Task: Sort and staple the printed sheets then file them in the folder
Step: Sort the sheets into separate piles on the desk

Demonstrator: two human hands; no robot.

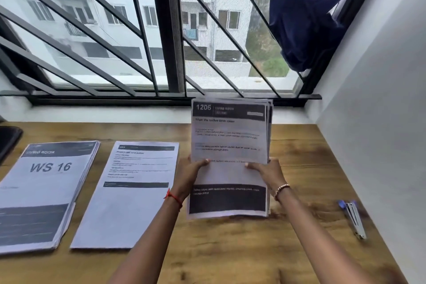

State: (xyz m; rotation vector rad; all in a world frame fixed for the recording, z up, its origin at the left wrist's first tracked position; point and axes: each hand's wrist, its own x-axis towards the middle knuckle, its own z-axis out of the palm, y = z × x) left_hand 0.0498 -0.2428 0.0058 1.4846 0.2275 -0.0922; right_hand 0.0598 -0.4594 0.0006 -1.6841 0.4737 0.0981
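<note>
Over the surface [230, 249], right of centre: stack [230, 136] held tilted up, left grip [191, 173] and right grip [265, 172] each clamped on a side edge, thumbs on the front sheet. Risks: the top edges look fanned, so back sheets could slide out or lose order. WS 16 pile [46, 191] and second pile [129, 191] lie just beside each other, so a mis-sort is easy. Stapler [353, 218] sits by the right forearm and could get knocked.

The WS 16 stack [46, 191] runs off the left edge; stapler [352, 218] blurred.
</note>
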